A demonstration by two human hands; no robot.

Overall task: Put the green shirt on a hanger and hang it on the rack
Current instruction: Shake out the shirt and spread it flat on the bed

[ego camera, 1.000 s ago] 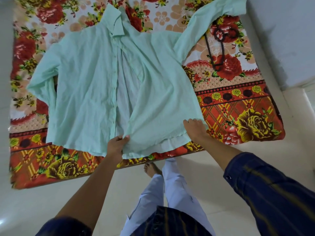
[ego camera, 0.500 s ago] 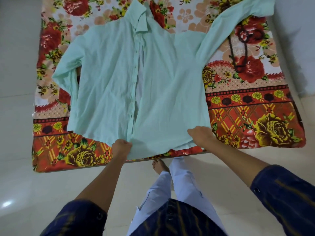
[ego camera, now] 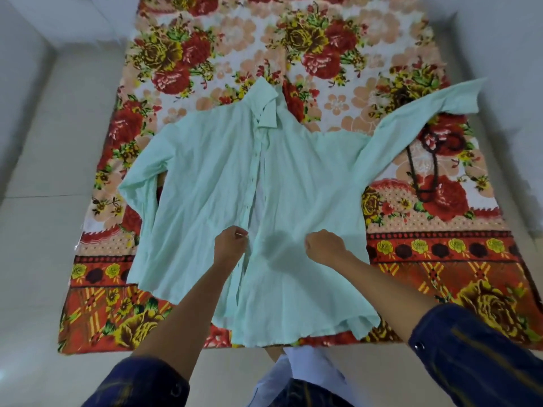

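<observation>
A pale green button shirt [ego camera: 205,183] lies spread face up on a floral blanket, collar away from me, front slightly parted. My left hand [ego camera: 230,249] pinches the left front edge at mid height. My right hand [ego camera: 324,248] is closed on the right front panel, bunching the cloth. A dark hanger [ego camera: 427,168] lies on the blanket at the right, partly under the shirt's right sleeve. No rack is in view.
The red and orange floral blanket [ego camera: 440,274] covers the pale tiled floor [ego camera: 38,230]. Walls rise at the far left and right. My legs in light trousers [ego camera: 302,374] stand at the blanket's near edge.
Both hands moved from the shirt's bottom hem up to the middle of its front. The shirt front has been drawn closer together, and the view has shifted toward the collar.
</observation>
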